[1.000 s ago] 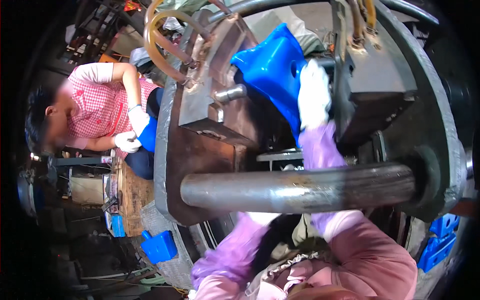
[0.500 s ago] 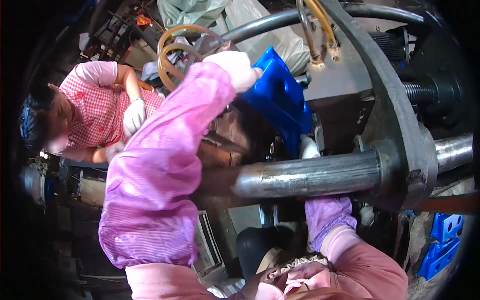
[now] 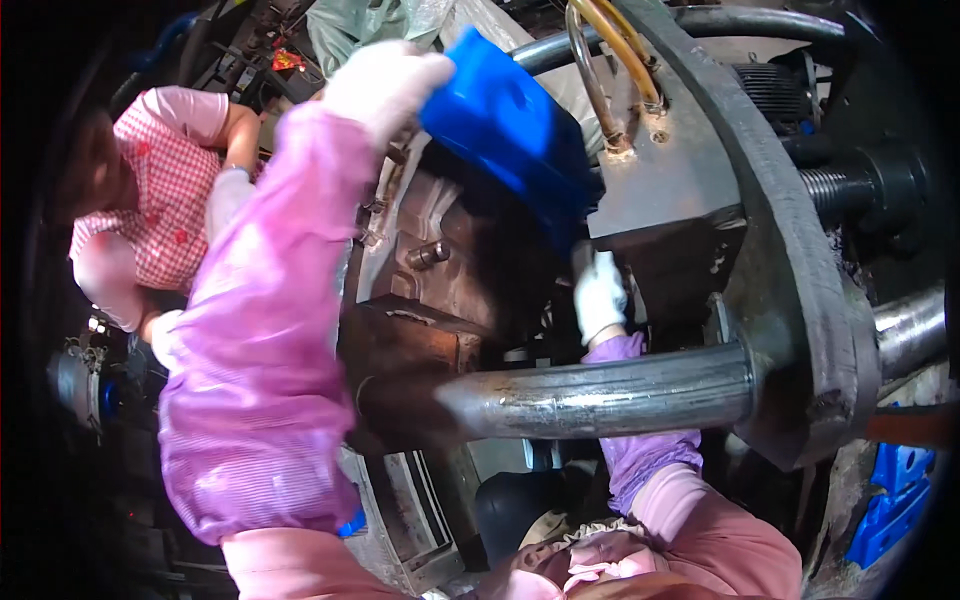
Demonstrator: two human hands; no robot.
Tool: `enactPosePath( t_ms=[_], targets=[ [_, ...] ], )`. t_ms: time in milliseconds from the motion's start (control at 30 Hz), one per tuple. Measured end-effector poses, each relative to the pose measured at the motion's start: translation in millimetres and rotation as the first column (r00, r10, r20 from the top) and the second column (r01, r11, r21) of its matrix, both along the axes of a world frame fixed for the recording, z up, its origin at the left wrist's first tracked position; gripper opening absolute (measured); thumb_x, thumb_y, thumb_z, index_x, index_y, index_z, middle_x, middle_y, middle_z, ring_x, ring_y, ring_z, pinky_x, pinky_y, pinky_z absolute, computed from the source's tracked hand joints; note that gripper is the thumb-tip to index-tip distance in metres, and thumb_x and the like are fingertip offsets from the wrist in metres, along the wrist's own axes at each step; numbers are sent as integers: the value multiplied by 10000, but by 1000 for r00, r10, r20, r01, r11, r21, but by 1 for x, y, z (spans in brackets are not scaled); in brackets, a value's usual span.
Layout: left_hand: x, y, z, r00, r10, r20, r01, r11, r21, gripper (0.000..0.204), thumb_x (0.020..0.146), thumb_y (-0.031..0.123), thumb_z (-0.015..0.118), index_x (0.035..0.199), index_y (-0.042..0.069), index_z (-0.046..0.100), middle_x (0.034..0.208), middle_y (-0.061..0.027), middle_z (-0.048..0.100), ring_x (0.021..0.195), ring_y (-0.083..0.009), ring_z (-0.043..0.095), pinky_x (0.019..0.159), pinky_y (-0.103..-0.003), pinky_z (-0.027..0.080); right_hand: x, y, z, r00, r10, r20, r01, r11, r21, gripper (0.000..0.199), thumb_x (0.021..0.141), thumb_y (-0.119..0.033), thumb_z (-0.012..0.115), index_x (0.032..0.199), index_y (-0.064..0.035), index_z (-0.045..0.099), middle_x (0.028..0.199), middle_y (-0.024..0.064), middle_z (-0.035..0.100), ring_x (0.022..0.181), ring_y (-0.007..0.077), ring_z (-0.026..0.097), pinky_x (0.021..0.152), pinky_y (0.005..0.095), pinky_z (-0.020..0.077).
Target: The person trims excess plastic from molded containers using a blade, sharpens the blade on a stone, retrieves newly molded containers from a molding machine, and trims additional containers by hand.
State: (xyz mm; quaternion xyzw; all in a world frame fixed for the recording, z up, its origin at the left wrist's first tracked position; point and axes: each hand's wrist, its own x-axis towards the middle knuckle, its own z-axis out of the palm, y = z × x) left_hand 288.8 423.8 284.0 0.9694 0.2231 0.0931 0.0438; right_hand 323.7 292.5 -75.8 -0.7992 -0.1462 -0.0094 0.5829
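A blue moulded plastic part point(image 3: 510, 120), broad and blurred by motion, hangs tilted over the machine opening. My left hand point(image 3: 385, 90), in a white glove, is closed on its upper left edge. Below the steel bar, my right forearm reaches up behind it. My right hand point(image 3: 600, 295), also gloved in white, has its fingertips at the part's lower end, partly smeared. Under the blue part a metal mould point(image 3: 430, 225) shows, with a short round pin standing out of it.
The thick steel bar point(image 3: 600, 390) crosses in front of my right forearm, joined to a heavy machine plate point(image 3: 790, 250). Brown hoses point(image 3: 590, 90) rise from a metal block. A co-worker point(image 3: 160, 190) in a checked apron is at left. More blue parts point(image 3: 890, 510) lie at lower right.
The blue part has moved up and left with my left hand, uncovering the mould. My right hand has risen slightly leftward and shows more fully above the bar. The co-worker's arms have shifted.
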Motion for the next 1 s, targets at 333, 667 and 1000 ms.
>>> enactPosePath(
  t_ms=[333,667,1000],
  targets=[
    [-307,2,91,660,-201,724,238,970,53,304,954,157,597,1234,47,643,1116,-79,653,936,-125,630,749,-238,512,-178,-85,27,887,300,-352,-38,805,592,299,1031,-211,479,1231,-21,593,1025,64,659,902,138,619,817,306,527],
    [-466,-69,54,695,-390,604,229,916,328,354,960,62,504,1306,0,543,1349,-120,591,1230,-224,581,1095,-348,434,-191,-299,228,603,702,380,-795,485,364,738,903,-210,682,1527,-70,314,1444,109,484,1286,213,478,1083,362,391],
    [-315,-171,-145,604,-3,797,785,179,-594,389,990,65,526,1371,-12,519,1146,-70,642,948,-99,618,870,-252,524,-272,-477,156,767,640,36,-636,753,168,854,875,-360,733,1513,5,299,1483,158,427,1387,243,382,1157,381,291]
  ],
)
